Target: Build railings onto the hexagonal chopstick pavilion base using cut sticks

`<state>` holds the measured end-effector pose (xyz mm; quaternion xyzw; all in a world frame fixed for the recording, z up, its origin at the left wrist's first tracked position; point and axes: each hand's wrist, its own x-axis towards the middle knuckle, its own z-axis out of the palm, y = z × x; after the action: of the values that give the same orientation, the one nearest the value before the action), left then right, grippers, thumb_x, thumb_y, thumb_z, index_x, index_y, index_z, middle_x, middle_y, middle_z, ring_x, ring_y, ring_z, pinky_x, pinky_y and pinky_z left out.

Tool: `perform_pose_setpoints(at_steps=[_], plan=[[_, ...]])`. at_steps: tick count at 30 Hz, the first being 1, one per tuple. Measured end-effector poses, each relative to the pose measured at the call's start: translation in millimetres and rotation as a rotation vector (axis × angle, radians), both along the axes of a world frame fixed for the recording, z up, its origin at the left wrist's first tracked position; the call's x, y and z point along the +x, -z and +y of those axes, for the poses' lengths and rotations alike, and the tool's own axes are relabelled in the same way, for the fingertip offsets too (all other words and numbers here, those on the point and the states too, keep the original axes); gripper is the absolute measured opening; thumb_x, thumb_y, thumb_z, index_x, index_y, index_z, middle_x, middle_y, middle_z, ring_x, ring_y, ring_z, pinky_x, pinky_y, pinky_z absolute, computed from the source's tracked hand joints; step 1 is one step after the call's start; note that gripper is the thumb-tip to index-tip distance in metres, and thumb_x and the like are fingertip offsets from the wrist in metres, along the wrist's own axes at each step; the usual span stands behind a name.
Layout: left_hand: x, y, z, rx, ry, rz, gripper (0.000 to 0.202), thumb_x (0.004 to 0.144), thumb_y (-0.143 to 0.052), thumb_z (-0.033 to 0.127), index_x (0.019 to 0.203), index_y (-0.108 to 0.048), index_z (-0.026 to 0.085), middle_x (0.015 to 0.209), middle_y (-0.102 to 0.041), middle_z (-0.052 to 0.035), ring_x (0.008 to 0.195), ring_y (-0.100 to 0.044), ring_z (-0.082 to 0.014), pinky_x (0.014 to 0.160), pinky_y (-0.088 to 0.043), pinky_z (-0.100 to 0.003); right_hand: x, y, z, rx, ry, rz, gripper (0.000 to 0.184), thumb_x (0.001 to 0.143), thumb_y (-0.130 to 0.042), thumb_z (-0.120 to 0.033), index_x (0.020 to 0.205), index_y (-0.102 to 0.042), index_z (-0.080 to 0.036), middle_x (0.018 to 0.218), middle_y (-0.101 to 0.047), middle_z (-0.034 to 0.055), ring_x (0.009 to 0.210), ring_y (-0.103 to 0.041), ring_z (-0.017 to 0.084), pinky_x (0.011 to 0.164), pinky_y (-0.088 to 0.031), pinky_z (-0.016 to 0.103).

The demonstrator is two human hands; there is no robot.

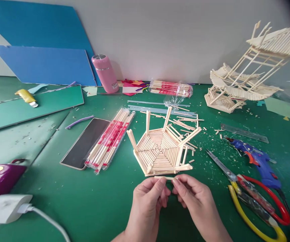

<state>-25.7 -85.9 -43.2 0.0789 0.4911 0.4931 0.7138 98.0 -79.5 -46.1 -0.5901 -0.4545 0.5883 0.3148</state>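
Between my two hands is a short thin wooden stick (168,178), held level by its ends. My left hand (150,198) pinches it near the left end, and my right hand (189,193) pinches the right end. Just beyond my fingers lies a polygonal base of wooden sticks (160,151), filled with sticks in a web pattern. Several bundled posts rise from its corners, leaning outward. Loose cut sticks (185,125) are scattered behind it. The curled lower fingers of both hands are partly hidden.
Scissors (235,178) and a blue glue gun (258,161) lie at right, near a clear ruler (244,133). A stick tower (255,74) stands behind. Packed chopsticks (112,139) overlap a phone (84,144) at left. A pink bottle (106,74) stands behind; a charger (7,208) is front left.
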Motion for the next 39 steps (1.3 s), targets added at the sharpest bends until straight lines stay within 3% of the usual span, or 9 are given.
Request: perform_pose_setpoints(at_steps=[17,34,39], plan=[[-1.7,-2.8,3.7,-0.018,0.003,0.011,0.023,0.069,-0.070,0.028,0.055,-0.060,0.012,0.048,-0.053,0.0003,0.047,-0.042,-0.0086,0.050,-0.033,-0.022,-0.2,2.0,6.9,-0.123,0.026,0.074,0.033,0.078,-0.055,-0.048,0.073,-0.059,-0.015,0.060,-0.054,-0.0017,0.048,-0.042,0.005,0.041,-0.032,0.016],[-1.6,-0.4,5.2,-0.016,0.015,0.035,0.024,0.069,-0.069,0.029,0.055,-0.060,0.012,0.049,-0.054,-0.0006,0.050,-0.045,-0.0098,0.052,-0.035,-0.023,0.5,-0.1,7.5,-0.100,-0.018,0.038,0.031,0.078,-0.054,-0.046,0.071,-0.058,-0.016,0.059,-0.055,-0.0016,0.049,-0.043,0.007,0.043,-0.033,0.017],[-2.0,-1.1,5.9,-0.018,0.016,0.041,0.024,0.069,-0.070,0.030,0.055,-0.060,0.012,0.046,-0.053,0.0003,0.046,-0.041,-0.0083,0.050,-0.033,-0.022,9.9,-6.5,1.1,-0.071,-0.070,-0.064,0.033,0.080,-0.050,-0.048,0.068,-0.055,-0.018,0.057,-0.050,-0.0029,0.051,-0.043,0.008,0.046,-0.033,0.018]])
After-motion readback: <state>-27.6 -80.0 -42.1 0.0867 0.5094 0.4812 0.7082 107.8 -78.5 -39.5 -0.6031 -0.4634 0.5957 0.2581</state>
